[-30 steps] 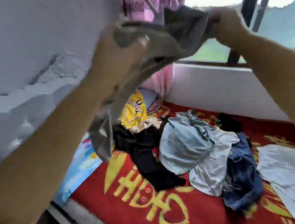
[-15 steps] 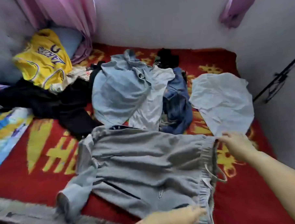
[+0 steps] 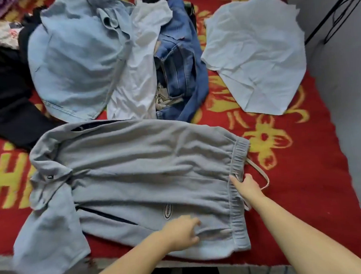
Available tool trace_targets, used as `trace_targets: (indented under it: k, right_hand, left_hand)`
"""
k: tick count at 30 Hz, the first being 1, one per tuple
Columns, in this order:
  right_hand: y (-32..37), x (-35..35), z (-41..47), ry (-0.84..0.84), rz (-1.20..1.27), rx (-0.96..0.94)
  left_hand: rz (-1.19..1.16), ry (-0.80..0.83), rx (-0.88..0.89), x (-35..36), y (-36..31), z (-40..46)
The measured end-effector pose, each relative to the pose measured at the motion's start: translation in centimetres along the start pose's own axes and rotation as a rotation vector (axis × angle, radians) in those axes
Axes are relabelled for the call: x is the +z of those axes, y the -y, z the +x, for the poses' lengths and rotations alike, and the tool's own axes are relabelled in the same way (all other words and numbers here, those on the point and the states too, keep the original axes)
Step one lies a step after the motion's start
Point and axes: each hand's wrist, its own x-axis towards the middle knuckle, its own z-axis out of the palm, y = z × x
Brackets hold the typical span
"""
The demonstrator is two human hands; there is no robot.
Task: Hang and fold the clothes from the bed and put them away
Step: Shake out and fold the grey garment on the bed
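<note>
Fingers: the left hand [image 3: 182,232] lies on the grey sweatpants [image 3: 136,180] with fingers loosely spread, gripping nothing; the right hand [image 3: 247,185] pinches the waistband [image 3: 238,175] between thumb and fingers.
Bed blanket [image 3: 301,173]: red with yellow patterns, under everything.
Grey sweatpants: spread flat at 6 o'clock, waistband toward 3 o'clock.
Clothes pile [image 3: 114,57]: light denim, white and blue garments heaped at 12 o'clock.
White shirt [image 3: 254,55]: flat at 2 o'clock, apart from the pile.
Black garment [image 3: 6,103]: at 9 o'clock.
Drawstring [image 3: 260,174]: looped beside the right hand.

Black garment [image 3: 6,99] runs off left edge.
</note>
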Motion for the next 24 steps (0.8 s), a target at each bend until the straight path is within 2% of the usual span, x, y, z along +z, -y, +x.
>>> trace_targets:
  k: [2, 4, 6, 8, 10, 14, 16, 18, 21, 23, 24]
  right_hand:
    - [0.0, 1.0, 0.9, -0.114, 0.121, 0.036]
    - [-0.4, 1.3, 1.8, -0.215, 0.179, 0.000]
    - [-0.7, 1.3, 2.9, -0.262, 0.222, -0.051]
    - [-0.9, 1.2, 3.8, -0.255, 0.313, -0.066]
    - [-0.8, 1.1, 4.5, -0.194, 0.416, -0.076]
    - [-0.2, 0.7, 4.5, -0.065, 0.543, -0.119]
    - [0.4, 0.1, 4.4, -0.051, 0.610, -0.138]
    - [1.4, -1.4, 4.2, -0.083, 0.629, -0.192]
    - [2.9, -5.8, 3.8, -0.200, 0.567, -0.386]
    - [2.8, -9.4, 3.9, -0.296, 0.452, -0.498]
    - [2.2, -11.3, 4.3, -0.344, 0.395, -0.514]
  left_hand:
    - [0.161, -0.021, 0.046, 2.5, -2.0, 1.3]
    - [0.295, -0.125, 0.031, 4.5, -3.7, 2.6]
    - [0.371, -0.208, 0.023, 5.4, -5.0, 3.5]
    - [0.372, -0.366, 0.046, 5.8, -5.3, 4.7]
    - [0.337, -0.411, 0.043, 5.2, -5.1, 5.7]
    - [0.217, -0.305, -0.033, 2.4, -5.1, 5.0]
    - [0.129, -0.285, 0.085, 2.3, -5.4, 4.2]
    - [0.025, -0.326, 0.205, 1.6, -6.8, 2.7]
    - [-0.135, -0.447, 0.335, 0.7, -10.5, 1.8]
    - [-0.215, -0.515, 0.368, -0.1, -14.1, 3.2]
    - [-0.265, -0.496, 0.359, -0.4, -15.9, 4.3]
